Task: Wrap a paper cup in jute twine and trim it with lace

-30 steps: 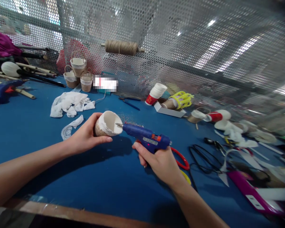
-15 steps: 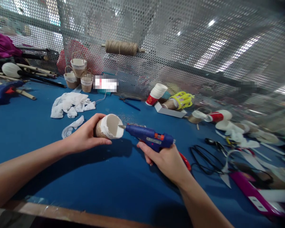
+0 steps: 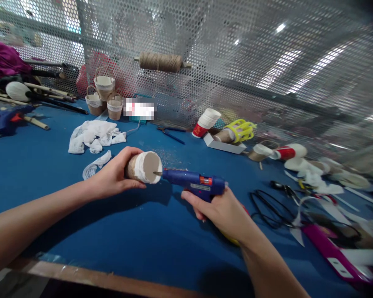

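My left hand (image 3: 119, 174) is closed round a small twine-wrapped cup (image 3: 139, 167) with white lace at its rim. The cup lies tilted on its side, its mouth facing right. In my right hand (image 3: 217, 207) is a blue hot glue gun (image 3: 189, 180), its metal nozzle just inside the cup's mouth near the rim. Whether the nozzle touches the cup wall I cannot tell. A cut strip of lace (image 3: 96, 164) lies beside my left wrist, and a pile of white lace (image 3: 95, 134) is behind it.
Finished-looking little baskets (image 3: 104, 93) stand at the back left, near another glue gun (image 3: 14, 118). Blue-handled pliers (image 3: 172, 134), stacked paper cups (image 3: 207, 122) and a white box lid (image 3: 225, 145) lie at the back. A black cable (image 3: 269, 211) and purple power strip (image 3: 332, 250) are on the right.
The cup's mouth has turned a little towards me. The glue gun has levelled out, and its nozzle has shifted slightly lower and left at the opening.
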`<state>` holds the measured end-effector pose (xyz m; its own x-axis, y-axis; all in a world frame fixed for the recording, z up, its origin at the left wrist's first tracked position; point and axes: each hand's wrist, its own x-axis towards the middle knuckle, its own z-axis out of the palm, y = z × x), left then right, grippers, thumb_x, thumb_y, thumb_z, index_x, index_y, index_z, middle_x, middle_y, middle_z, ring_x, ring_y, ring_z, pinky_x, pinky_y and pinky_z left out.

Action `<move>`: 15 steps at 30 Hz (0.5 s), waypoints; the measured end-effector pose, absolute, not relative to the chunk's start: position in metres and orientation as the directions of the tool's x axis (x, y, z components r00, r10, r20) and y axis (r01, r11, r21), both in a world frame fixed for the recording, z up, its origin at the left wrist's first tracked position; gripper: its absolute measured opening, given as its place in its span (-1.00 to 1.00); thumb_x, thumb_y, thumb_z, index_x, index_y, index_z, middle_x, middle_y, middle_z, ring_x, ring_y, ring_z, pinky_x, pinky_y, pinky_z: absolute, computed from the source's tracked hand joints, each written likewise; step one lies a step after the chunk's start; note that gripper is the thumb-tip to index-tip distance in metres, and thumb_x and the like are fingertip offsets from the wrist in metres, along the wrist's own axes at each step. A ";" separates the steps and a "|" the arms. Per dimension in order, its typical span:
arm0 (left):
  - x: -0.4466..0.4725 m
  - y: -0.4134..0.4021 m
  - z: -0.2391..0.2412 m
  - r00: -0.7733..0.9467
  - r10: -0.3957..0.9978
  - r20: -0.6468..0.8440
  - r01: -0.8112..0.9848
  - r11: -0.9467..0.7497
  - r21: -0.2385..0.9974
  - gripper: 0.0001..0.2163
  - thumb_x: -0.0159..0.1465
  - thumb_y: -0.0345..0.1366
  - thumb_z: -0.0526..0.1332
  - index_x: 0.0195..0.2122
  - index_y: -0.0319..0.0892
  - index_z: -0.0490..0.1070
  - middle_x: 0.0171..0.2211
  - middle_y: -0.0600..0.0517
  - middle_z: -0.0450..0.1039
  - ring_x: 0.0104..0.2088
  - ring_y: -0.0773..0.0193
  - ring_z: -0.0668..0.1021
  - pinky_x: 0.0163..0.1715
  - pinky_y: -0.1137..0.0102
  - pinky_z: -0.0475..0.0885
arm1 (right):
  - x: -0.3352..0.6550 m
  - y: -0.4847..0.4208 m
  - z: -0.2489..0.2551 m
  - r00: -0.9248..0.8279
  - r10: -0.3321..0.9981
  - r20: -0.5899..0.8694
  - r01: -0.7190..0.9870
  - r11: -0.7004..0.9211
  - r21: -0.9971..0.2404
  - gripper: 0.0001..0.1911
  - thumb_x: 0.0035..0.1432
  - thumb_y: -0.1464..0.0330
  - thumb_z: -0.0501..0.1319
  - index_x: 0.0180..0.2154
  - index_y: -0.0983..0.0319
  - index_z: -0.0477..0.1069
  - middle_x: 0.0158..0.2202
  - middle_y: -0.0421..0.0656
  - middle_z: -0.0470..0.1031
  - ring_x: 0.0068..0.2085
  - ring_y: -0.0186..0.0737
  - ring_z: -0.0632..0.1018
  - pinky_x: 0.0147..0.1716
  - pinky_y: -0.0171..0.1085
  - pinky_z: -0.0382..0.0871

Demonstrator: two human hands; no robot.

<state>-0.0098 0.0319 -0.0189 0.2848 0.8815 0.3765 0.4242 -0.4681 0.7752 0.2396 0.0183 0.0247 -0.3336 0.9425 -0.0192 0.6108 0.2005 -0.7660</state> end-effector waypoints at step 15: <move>-0.011 0.034 -0.019 0.245 0.813 0.528 0.490 -0.574 0.656 -0.51 0.02 -0.25 0.32 -0.07 -0.17 0.12 -0.12 -0.09 0.27 -0.11 0.13 0.38 -0.12 0.21 0.33 | 0.239 0.015 0.026 -0.338 0.941 -0.031 0.616 0.196 -0.763 -0.71 0.07 0.17 0.16 -0.49 0.27 0.37 -0.77 -0.29 0.29 -0.68 -0.38 0.38 -0.59 -0.34 0.34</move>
